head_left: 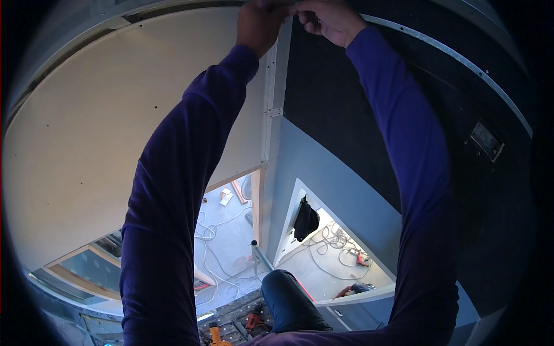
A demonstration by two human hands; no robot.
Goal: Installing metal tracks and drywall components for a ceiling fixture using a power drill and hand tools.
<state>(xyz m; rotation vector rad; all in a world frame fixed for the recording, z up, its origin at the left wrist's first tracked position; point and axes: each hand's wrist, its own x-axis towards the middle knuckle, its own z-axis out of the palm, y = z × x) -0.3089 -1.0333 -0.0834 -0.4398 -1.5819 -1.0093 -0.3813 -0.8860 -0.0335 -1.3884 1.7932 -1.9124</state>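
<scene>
Both arms, in purple sleeves, reach up to the top of the corner where a pale panel (173,75) meets a black wall panel (340,98). My left hand (258,27) is closed, its fingertips partly cut off by the upper edge. Beside it, my right hand (332,22) is pinched, thumb and forefinger close to the left fingers. Something small and pale may be between the fingertips, too small to name. Just below the hands runs a metal corner strip (271,86) with screw holes, down the joint between the panels.
A metal rail (444,52) curves along the black wall, which has a recessed electrical box (487,140). Below lie a grey-blue wall (323,155), a doorway with tangled cables (334,237), and a perforated platform (234,323) holding an orange-yellow tool (216,334) and a red tool (255,323).
</scene>
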